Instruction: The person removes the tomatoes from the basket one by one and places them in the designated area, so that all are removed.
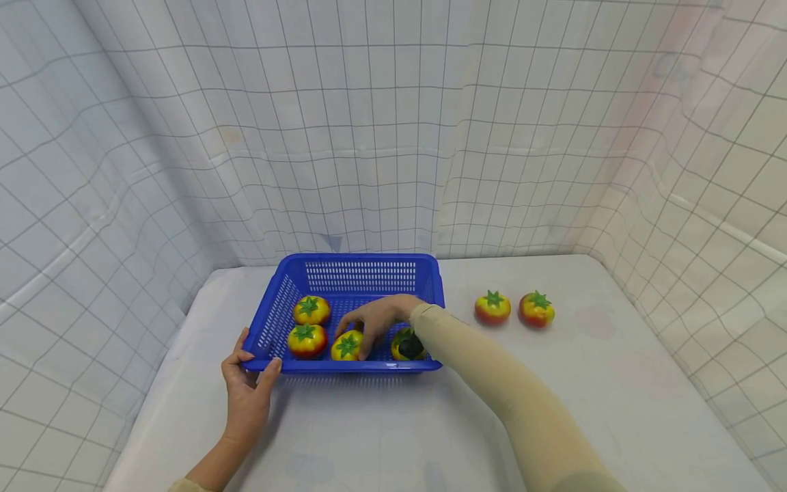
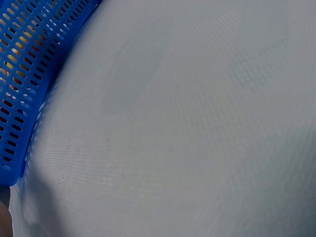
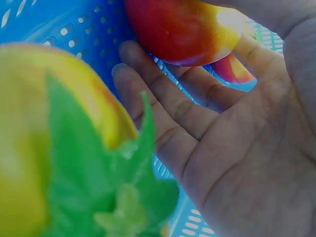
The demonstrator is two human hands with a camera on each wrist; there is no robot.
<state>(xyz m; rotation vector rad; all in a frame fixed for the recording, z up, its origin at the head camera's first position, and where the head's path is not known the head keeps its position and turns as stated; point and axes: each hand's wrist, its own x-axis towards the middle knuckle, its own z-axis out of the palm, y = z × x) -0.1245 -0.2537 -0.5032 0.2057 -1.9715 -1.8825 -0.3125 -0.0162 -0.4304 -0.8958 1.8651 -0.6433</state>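
At near left, my left hand [image 1: 246, 396] gripping one plastic basket [image 1: 363, 257], my right hand [image 1: 381, 316] pinching one of its four tomatoes [image 1: 347, 346], two more tomatoes [image 1: 492, 311] right.

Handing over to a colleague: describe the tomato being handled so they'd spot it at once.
On the white table, find the blue basket. Inside, along its near side, go to the middle tomato of three. Unlike its neighbours, it has the right hand gripping it from above.
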